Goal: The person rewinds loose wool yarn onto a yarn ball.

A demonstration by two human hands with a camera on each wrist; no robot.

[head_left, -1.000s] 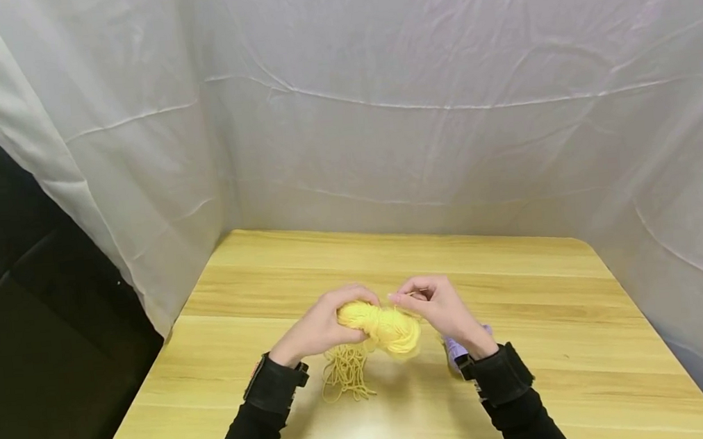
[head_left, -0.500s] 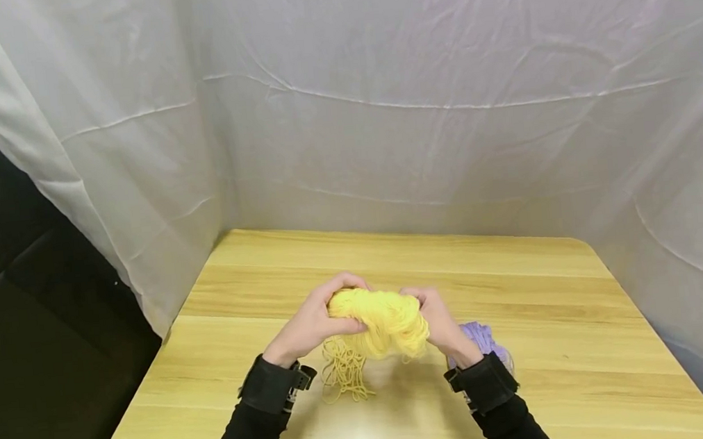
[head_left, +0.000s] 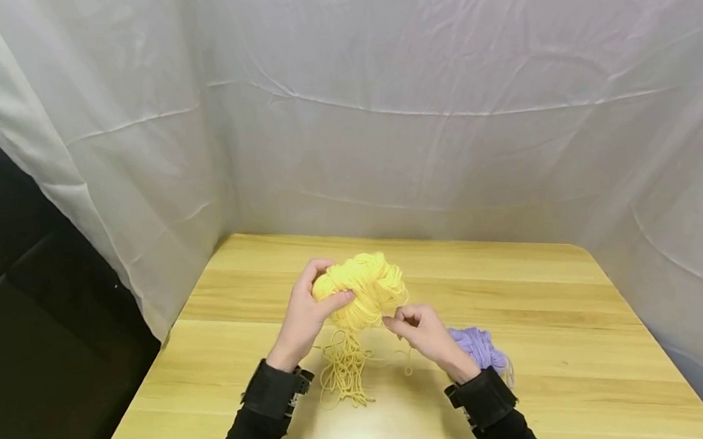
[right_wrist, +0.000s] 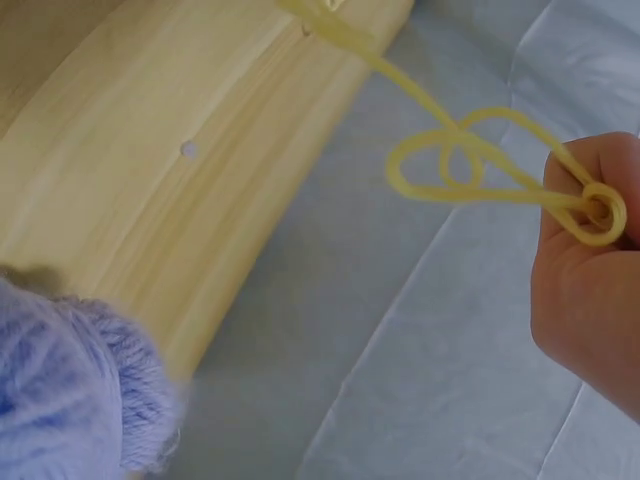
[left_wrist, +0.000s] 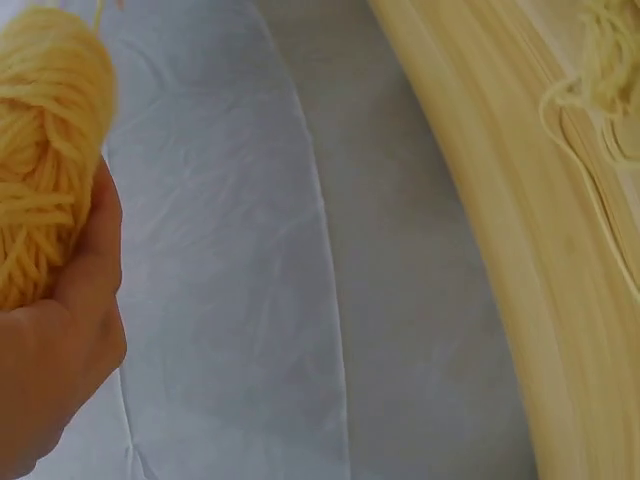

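Above the wooden table [head_left: 521, 288], I see my left hand [head_left: 303, 318] gripping the yellow yarn skein [head_left: 364, 288] held aloft, my right hand [head_left: 420, 332] pinching a loose yellow strand [right_wrist: 480, 170] just below it, purple yarn [head_left: 478, 348] lying beside my right wrist

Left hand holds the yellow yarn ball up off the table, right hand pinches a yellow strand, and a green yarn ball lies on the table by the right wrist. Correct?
Nearly. The ball by the right wrist is purple yarn, not green; the head view shows it, and the right wrist view too. The rest stands: the left hand holds the yellow yarn ball above the table, and the right hand pinches a yellow strand.
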